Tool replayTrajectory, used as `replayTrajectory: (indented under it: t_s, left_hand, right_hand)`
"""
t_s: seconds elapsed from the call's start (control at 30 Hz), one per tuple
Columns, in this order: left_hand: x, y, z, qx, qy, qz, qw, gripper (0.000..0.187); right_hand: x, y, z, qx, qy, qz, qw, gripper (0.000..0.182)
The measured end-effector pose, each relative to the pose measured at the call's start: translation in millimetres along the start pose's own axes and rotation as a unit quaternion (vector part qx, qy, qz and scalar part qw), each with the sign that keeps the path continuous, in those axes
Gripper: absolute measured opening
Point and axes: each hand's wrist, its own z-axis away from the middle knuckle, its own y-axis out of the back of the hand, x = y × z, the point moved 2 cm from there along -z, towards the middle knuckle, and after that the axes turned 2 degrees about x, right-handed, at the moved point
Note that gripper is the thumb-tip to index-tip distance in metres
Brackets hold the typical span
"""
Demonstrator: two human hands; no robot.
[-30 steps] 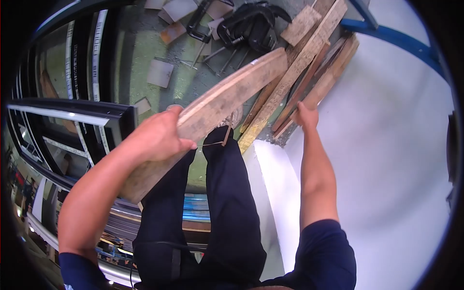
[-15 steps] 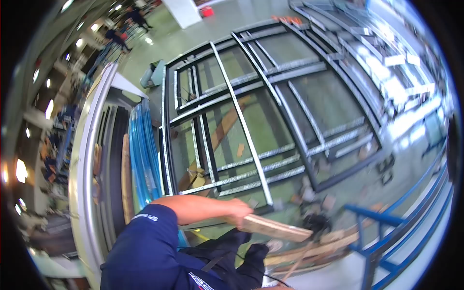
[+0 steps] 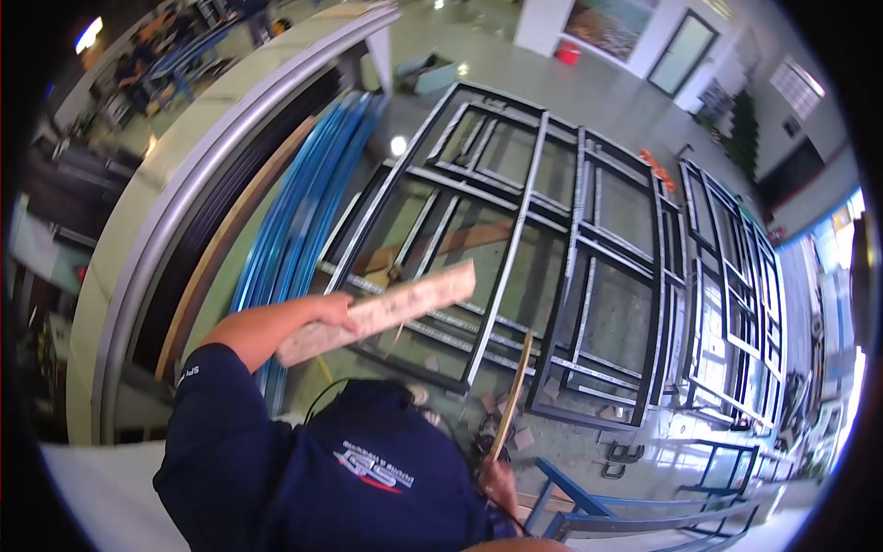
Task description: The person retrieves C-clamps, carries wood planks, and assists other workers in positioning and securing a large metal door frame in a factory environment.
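My left hand (image 3: 326, 313) is closed around a wooden plank (image 3: 395, 308), its fingers over the near end. The plank is raised at a slant in front of the metal frame (image 3: 520, 221) on the floor. Low in the view, my right hand (image 3: 498, 486) grips the lower end of a thin wooden strip (image 3: 511, 397), which points up and away from me. The strip's top end overlaps the frame in view. My dark blue shirt (image 3: 368, 474) fills the lower middle.
Blue-wrapped profiles (image 3: 308, 198) and dark lengths lie in a rack (image 3: 138, 212) at left. More frames (image 3: 731, 285) lie at right. A blue metal stand (image 3: 575, 492) is near my right hand. People (image 3: 138, 69) are far off at upper left.
The view has turned to the right. My left hand has swung the plank to the left and tilted its far end up. My right hand and the strip now show clearly.
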Motion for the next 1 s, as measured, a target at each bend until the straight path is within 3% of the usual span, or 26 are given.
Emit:
replayTrajectory:
  t_s: [0.03,0.07,0.1,0.13,0.17,0.23,0.27,0.37,0.47,0.5,0.53,0.57,0.6,0.67,0.73,0.8,0.83,0.9,0.93,0.97,1.0]
  left_hand:
    - [0,-3,17,0.005,0.035,0.083,0.996,0.076]
    - [-1,-4,28,0.012,0.068,0.163,0.984,0.076]
    - [-9,-9,28,0.034,0.087,0.208,0.974,0.075]
    - [-18,-16,26,0.054,0.104,0.252,0.961,0.074]
    - [-26,-19,22,0.074,0.106,0.265,0.955,0.072]
    - [-29,-19,19,0.107,0.098,0.328,0.933,0.069]
    - [-22,-10,21,0.128,0.088,0.377,0.913,0.068]
    - [-16,14,17,0.174,0.123,0.349,0.913,0.069]
    - [-6,37,21,0.198,0.093,0.427,0.877,0.084]
    - [-10,42,13,0.182,0.143,0.438,0.868,0.085]
    - [-19,39,0,0.191,0.045,0.421,0.886,0.088]
    - [-10,60,14,0.174,0.174,0.466,0.850,0.088]
    - [-21,54,-3,0.224,0.134,0.458,0.850,0.092]
    - [-35,56,-16,0.208,0.126,0.440,0.865,0.101]
    - [-49,56,-6,0.239,0.095,0.481,0.838,0.097]
    - [-69,48,-5,0.206,0.128,0.499,0.832,0.089]
    - [-74,43,-3,0.196,0.108,0.555,0.801,0.084]
    - [-85,43,13,0.201,0.086,0.624,0.750,0.071]
    - [-97,40,19,0.194,0.089,0.622,0.753,0.071]
    - [-108,35,22,0.182,0.080,0.654,0.730,0.069]
    - [-119,31,24,0.168,0.071,0.684,0.706,0.067]
  right_hand:
    - [-60,-32,11,0.009,0.023,0.065,0.998,0.025]
    - [-90,-45,3,0.051,-0.012,0.132,0.990,0.030]
    - [-113,-56,-16,0.056,0.012,0.145,0.988,0.033]
    - [-138,-63,-25,0.104,0.051,0.286,0.951,0.041]
    - [-187,-107,-12,0.124,0.088,0.336,0.929,0.046]
    - [-200,-127,-57,0.081,0.110,0.266,0.954,0.047]
    - [-228,-169,-49,0.030,0.137,0.242,0.960,0.036]
    - [-276,-264,-54,-0.027,0.186,0.232,0.954,0.041]
    - [-287,-337,-73,-0.004,0.215,0.306,0.927,0.061]
    - [-299,-374,-55,0.000,0.224,0.380,0.897,0.068]
    - [-298,-395,-61,0.020,0.243,0.463,0.852,0.075]
    - [-290,-413,-72,0.044,0.259,0.515,0.816,0.076]
    - [-282,-430,-81,0.070,0.274,0.566,0.774,0.078]
    - [-279,-472,-68,0.067,0.278,0.612,0.737,0.080]
    - [-279,-510,-62,0.066,0.282,0.654,0.699,0.083]
    - [-275,-535,-63,0.053,0.246,0.721,0.646,0.086]
    - [-275,-547,-61,0.055,0.230,0.747,0.621,0.088]
    - [-275,-563,-63,0.008,0.205,0.750,0.629,0.087]
    - [-273,-568,-65,-0.037,0.187,0.748,0.635,0.086]
    - [-267,-563,-70,-0.081,0.278,0.730,0.619,0.078]
    - [-267,-563,-73,-0.077,0.271,0.728,0.625,0.078]
